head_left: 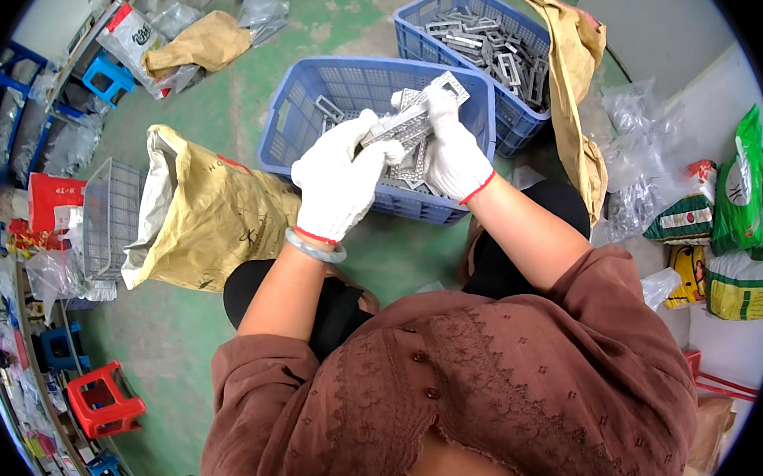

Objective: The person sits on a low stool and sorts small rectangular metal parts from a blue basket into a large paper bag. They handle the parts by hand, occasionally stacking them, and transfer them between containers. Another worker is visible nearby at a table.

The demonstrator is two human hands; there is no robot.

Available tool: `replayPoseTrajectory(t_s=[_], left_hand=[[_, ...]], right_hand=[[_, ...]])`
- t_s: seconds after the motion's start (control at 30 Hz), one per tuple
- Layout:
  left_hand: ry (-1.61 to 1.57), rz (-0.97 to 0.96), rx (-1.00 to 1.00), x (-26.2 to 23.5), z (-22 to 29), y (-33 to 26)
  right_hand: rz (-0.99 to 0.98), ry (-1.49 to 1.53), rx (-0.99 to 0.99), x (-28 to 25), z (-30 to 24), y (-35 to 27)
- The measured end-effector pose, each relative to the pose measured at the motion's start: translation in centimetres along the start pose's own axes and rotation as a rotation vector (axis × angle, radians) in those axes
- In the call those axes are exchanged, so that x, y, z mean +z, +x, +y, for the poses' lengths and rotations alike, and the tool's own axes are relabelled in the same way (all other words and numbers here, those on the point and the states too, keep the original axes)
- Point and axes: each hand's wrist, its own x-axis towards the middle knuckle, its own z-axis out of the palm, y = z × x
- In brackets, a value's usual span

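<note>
Observed upper centre of frame: gloved left hand and right hand, nearly together, both clamped on grey metal pieces above the near blue crate; presumably stiff, light, slippery, best gripped along long edges, with similar pieces in the farther blue crate, upper right.

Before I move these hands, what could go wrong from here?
First, the left hand and right hand hold several loose metal parts together; one might slip out and drop into the near blue crate below. Second, both hands wear white knit gloves, and the parts have openings, so fabric could perhaps catch on an edge. Third, the yellow sack stands close beside the left knee, so a leg might knock it.
</note>
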Motion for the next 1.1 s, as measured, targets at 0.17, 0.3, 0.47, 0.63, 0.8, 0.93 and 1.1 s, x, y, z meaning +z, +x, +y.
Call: replayPoseTrajectory(t_s=[0.17, 0.3, 0.47, 0.63, 0.8, 0.93, 1.1], left_hand=[[-0.122, 0.091, -0.020, -0.7, -0.4, -0.3], [0.123, 0.207, 0.294, -1.5, -1.8, -0.4], [0.355, 0.215, 0.587, -1.8, -1.9, 0.2], [0.173, 0.210, 0.464, -1.5, -3.1, 0.2], [0.032, 0.162, 0.331, -0.8, -2.6, 0.3], [0.143, 0.127, 0.332, -1.3, -2.6, 0.3], [-0.015, 0.101, 0.137, -1.9, -2.7, 0.1]], right_hand=[[-0.031, 0.197, 0.063, -0.7, -0.6, 1.0], [0.018, 0.273, 0.089, 0.6, -1.2, 1.0], [0.126, 0.214, -0.004, 0.1, -0.7, 1.5], [0.164, 0.298, 0.042, 0.5, -0.7, 1.5], [0.156, 0.258, 0.023, 0.7, -1.4, 1.0], [0.166, 0.248, 0.036, 0.8, -1.6, 0.7], [0.204, 0.241, 0.090, 1.4, -1.7, 0.3]])
